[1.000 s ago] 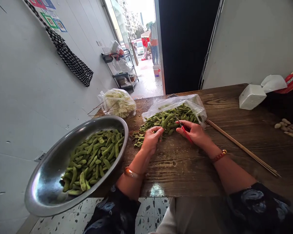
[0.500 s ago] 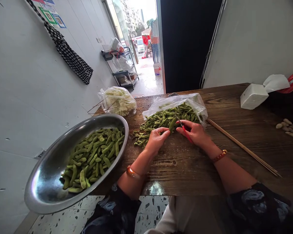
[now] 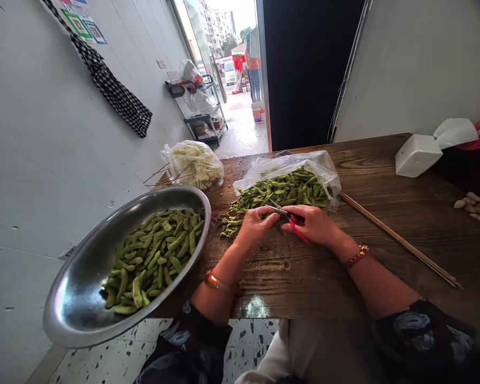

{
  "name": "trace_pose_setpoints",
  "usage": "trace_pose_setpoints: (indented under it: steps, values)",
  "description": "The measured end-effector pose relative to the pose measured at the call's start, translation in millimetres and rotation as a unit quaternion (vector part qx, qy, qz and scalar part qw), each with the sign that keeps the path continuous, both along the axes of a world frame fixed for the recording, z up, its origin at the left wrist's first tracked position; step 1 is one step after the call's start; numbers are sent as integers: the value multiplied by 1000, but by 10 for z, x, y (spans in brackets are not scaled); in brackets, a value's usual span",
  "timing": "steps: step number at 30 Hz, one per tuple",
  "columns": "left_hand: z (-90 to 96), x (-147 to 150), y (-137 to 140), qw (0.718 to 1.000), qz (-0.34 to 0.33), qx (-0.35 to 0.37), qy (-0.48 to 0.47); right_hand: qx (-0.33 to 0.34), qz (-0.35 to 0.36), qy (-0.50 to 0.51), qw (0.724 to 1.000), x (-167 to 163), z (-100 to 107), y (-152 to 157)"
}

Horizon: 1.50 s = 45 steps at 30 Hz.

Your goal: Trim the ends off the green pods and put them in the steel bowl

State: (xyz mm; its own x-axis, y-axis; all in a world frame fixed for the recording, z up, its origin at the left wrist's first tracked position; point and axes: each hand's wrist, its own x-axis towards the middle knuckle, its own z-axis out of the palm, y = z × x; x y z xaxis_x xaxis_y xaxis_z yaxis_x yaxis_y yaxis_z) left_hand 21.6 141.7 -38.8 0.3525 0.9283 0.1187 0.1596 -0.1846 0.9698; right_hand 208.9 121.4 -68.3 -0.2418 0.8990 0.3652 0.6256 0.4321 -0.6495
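Note:
My left hand (image 3: 256,225) is closed in a pinch on an edamame pod (image 3: 279,226), mostly hidden behind the fingers and the blades. Red-handled scissors (image 3: 299,230) are gripped in my right hand (image 3: 317,225); their blades, slightly apart, point left across the pod at my left fingertips. Just beyond both hands lies a heap of edamame pods (image 3: 280,188), spilling from a clear plastic bag (image 3: 319,160). To the left, a large steel basin (image 3: 74,326) holds many more pods (image 3: 154,250).
A bag of pale cauliflower-like pieces (image 3: 196,165) sits behind the basin. Right of the pods lie thin wooden skewers (image 3: 400,240). Further right are a white tissue pack (image 3: 418,156) and several peanuts (image 3: 474,205). The wooden table's (image 3: 300,288) near edge runs below my forearms.
The scissors have swung from pointing up to pointing left, over the pod. My right hand has turned and come slightly lower, and the pod has tipped down behind the blades.

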Motion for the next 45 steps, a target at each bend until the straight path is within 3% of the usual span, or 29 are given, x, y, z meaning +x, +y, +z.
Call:
trace_pose_setpoints:
  steps: [8, 15, 24, 29, 35, 40, 45]
  values:
    - [-29, -14, 28, 999, -22, 18, 36, 0, 13, -12, 1000, -13, -1, -10]
    - [-2, -25, 7, 997, -12, -69, 38, -22, 20, -48, 998, 19, 34, -7]
    - [-44, -50, 51, 992, 9, -87, 88, -65, 39, -64, 995, 38, 48, -2]
    - [-87, -72, 120, 988, 59, -134, -56, -59, 1, -30, 998, 57, 67, 5]
    - [-63, -96, 158, 953, 79, -171, -237, -41, -52, 40, 997, 71, 72, 28]
    - [-49, -104, 145, 942, 63, -179, -276, -44, -74, 52, 995, 76, 64, 35]
    - [-53, -66, 94, 949, 32, -180, -257, -75, -63, 65, 993, 67, 86, 21]
